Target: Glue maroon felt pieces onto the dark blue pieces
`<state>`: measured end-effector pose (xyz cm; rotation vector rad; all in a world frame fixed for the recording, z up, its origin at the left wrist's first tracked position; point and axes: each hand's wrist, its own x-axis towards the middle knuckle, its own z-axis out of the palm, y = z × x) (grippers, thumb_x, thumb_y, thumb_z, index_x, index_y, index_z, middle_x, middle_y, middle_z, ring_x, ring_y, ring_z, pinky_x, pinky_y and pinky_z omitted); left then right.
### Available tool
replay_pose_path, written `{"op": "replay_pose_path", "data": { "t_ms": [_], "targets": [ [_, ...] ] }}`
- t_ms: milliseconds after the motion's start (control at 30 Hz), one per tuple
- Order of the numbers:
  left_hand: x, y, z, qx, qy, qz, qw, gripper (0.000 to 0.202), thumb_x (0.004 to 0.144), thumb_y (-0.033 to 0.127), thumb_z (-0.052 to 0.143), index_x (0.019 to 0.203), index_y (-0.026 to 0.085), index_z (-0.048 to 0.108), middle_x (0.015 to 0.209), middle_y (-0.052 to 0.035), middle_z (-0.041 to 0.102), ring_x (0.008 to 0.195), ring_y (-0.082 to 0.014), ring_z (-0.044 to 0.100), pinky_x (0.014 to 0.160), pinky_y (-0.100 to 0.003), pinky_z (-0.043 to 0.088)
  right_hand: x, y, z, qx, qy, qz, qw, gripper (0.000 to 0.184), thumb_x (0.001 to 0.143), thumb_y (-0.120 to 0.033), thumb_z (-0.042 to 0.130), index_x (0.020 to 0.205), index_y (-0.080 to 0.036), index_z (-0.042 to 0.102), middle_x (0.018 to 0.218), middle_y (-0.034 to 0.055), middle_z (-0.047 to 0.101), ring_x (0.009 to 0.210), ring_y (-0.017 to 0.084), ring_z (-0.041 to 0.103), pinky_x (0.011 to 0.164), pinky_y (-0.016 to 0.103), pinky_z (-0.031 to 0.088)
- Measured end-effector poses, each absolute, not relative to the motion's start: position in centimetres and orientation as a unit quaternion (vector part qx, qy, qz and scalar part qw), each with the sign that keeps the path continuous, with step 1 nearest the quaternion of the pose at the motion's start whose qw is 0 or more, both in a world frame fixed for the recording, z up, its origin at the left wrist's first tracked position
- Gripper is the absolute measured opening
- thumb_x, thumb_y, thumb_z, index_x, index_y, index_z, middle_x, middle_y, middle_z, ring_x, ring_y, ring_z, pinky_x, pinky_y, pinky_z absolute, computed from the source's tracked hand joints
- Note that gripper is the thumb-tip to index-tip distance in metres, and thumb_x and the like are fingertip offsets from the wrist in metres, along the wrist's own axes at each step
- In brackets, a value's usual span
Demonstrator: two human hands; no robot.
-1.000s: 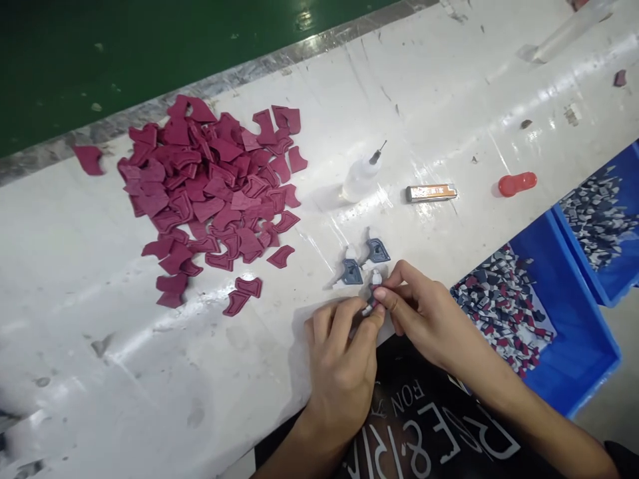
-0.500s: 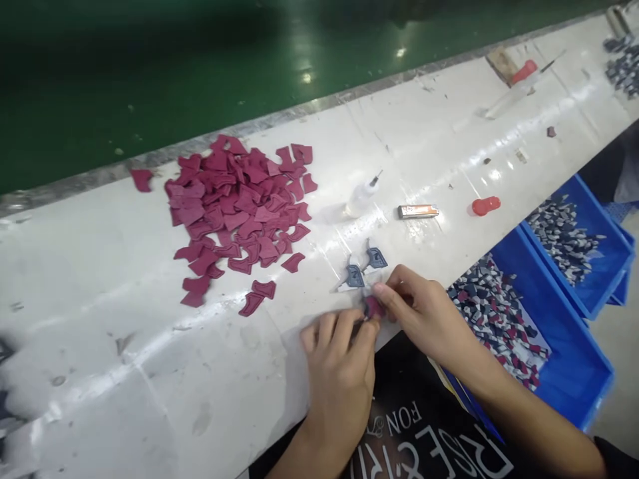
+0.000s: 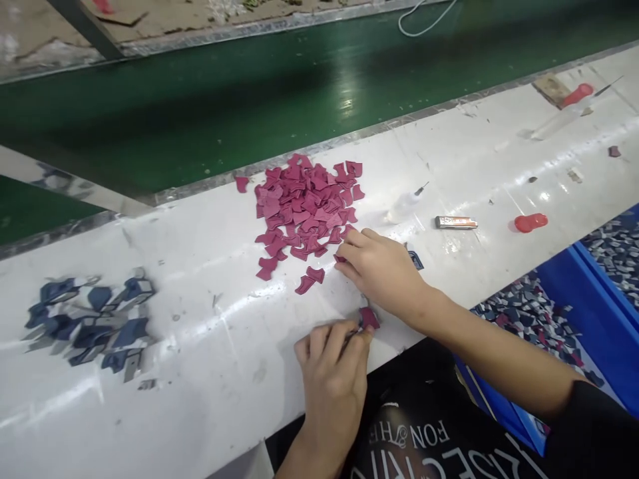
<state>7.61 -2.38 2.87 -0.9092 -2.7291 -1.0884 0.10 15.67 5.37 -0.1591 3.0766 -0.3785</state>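
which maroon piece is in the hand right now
The maroon piece at the fingertips of the left hand: it's the only one held, while the rest lie in or near the heap.

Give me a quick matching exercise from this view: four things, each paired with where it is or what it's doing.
Things:
1. left hand
2. right hand
3. slate-blue pieces
4. blue plastic bin

Matches:
A. loose heap at the left of the white bench
B. pinching a maroon piece
C. beside the bench, holding mixed pieces
D. fingertips by the maroon pile

Pairs: 1-B, 2-D, 3-A, 4-C
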Motion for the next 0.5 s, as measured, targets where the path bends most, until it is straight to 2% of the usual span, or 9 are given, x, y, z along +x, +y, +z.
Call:
{"op": "replay_pose_path", "data": {
  "t_ms": [133,300,500],
  "targets": [
    [7.0,-4.3,2.8,-0.259,-0.908,-0.321,0.076,0.015,0.099,0.013,0.073,0.091,0.026,0.072,0.099,0.0033,0.078,0.09,-0.018,0.06,0.082,-0.041,0.033,2.5,15.6,5.6,-0.135,0.986,-0.098,0.023,0.021,0.105,-0.01,0.062,0.088,-0.016,0.072,0.096,0.0095,0.072,0.094,0.028,0.062,0.078,0.041,0.05],
    [5.8,-6.1,2.6,-0.263,-0.918,-0.276,0.113,0.014,0.097,0.013,0.075,0.095,0.026,0.071,0.101,0.0008,0.079,0.094,-0.0204,0.061,0.083,-0.041,0.034,8.0,15.1,5.2,-0.183,0.969,-0.165,0.015,0.024,0.096,0.005,0.054,0.095,-0.011,0.072,0.114,0.017,0.073,0.098,0.031,0.064,0.085,0.046,0.06],
    [4.1,-5.2,2.2,-0.246,-0.919,-0.27,0.147,0.011,0.098,0.015,0.074,0.101,0.026,0.073,0.108,-0.0025,0.081,0.101,-0.0241,0.064,0.086,-0.043,0.037,12.6,15.6,4.7,-0.17,0.958,-0.231,-0.028,0.027,0.104,-0.001,0.049,0.113,-0.009,0.074,0.116,0.0166,0.076,0.114,0.032,0.068,0.097,0.049,0.064]
  ]
}}
